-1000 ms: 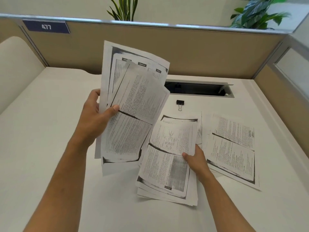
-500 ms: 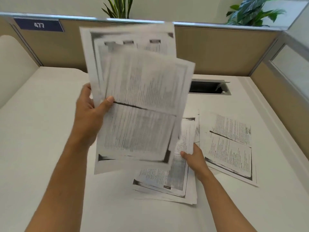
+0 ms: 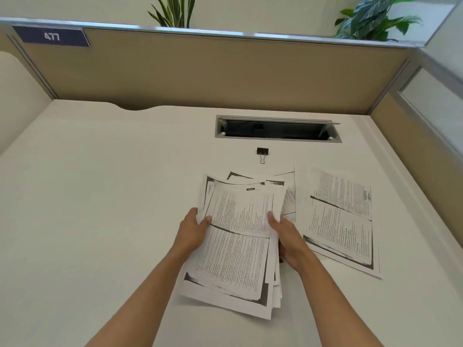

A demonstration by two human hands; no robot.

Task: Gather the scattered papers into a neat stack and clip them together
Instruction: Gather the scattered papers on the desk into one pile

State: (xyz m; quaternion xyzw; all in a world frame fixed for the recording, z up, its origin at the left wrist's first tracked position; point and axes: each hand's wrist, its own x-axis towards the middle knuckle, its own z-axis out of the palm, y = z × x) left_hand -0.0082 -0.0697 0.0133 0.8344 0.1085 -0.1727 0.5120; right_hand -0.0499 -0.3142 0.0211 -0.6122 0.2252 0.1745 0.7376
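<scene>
The sheaf of papers (image 3: 235,244), lifted high in the left hand (image 3: 191,230) a moment earlier, had been brought down onto the sheets on the desk (image 3: 100,196) and was gripped at both side edges, the right hand (image 3: 288,236) closed on the opposite edge. Just beside it, one loose sheet (image 3: 340,219) was left ungathered. Beyond, the binder clip (image 3: 262,153) lay untouched, so clipping was judged premature.
</scene>
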